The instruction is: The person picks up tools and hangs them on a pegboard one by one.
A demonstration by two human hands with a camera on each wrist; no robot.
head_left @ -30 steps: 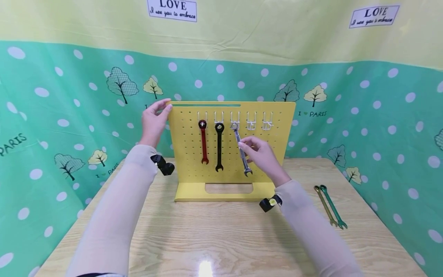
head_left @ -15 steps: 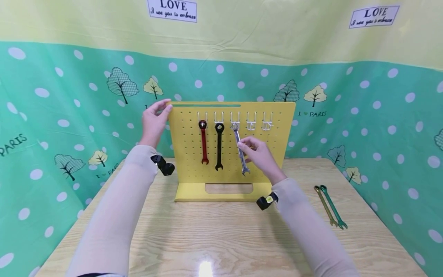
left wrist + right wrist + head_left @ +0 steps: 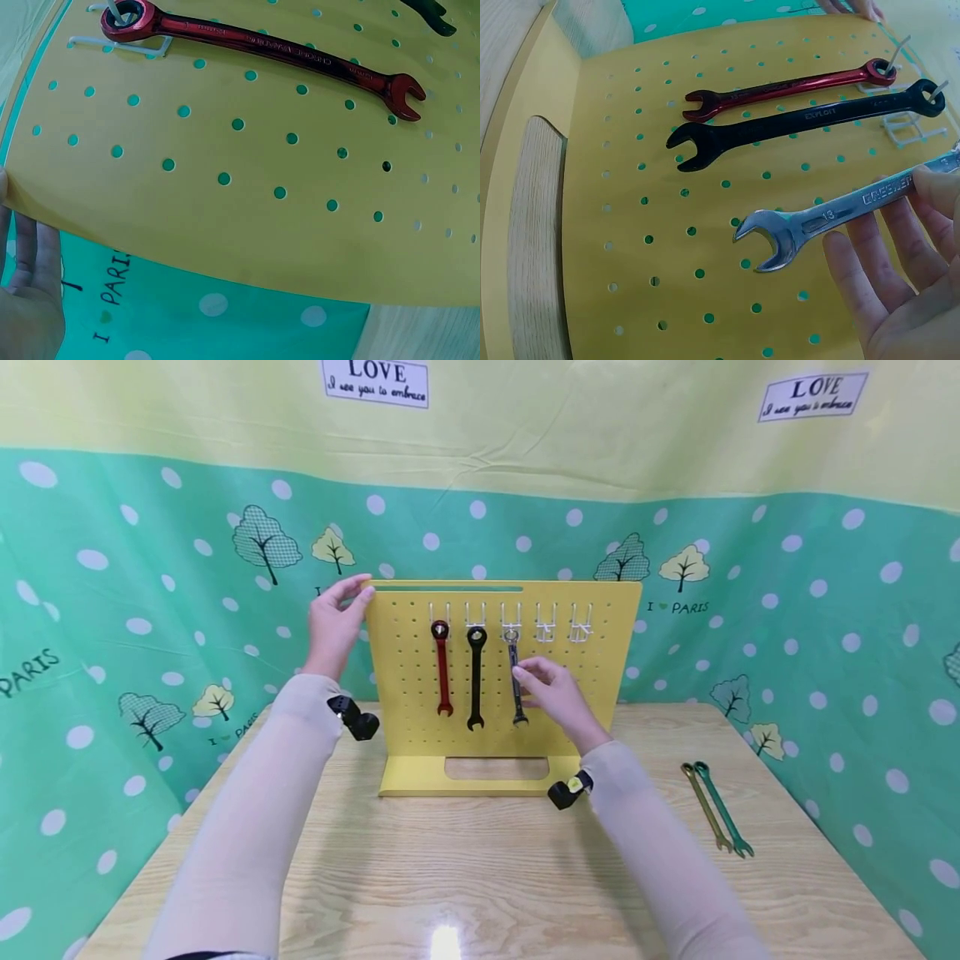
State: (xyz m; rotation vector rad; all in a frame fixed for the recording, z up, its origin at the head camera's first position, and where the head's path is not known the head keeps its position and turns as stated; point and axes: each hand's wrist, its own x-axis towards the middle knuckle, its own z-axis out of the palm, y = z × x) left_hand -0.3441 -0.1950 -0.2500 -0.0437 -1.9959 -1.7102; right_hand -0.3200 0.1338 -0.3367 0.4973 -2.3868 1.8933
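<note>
My right hand (image 3: 558,697) pinches the shaft of a silver combination wrench (image 3: 517,697) between thumb and fingers. Its ring end is up at the middle hook of a yellow pegboard (image 3: 405,727); whether the hook passes through the ring is unclear. The wrench's open end (image 3: 776,240) points down, close to the board. My left hand (image 3: 333,622) grips the board's upper left corner, thumb in front and fingers behind. To the left of the silver wrench, a red wrench (image 3: 443,672) and a black wrench (image 3: 476,681) hang from their hooks by their ring ends.
Two white hooks (image 3: 545,631) on the board's right side bear no wrench. A gold wrench (image 3: 707,807) and a green wrench (image 3: 723,810) lie side by side on the wooden table (image 3: 450,868) at right. A patterned curtain (image 3: 202,510) surrounds the table.
The silver wrench's lower end has swung left and toward the board, so it now hangs nearly vertical. My right hand has shifted slightly left with it. My left hand stays put.
</note>
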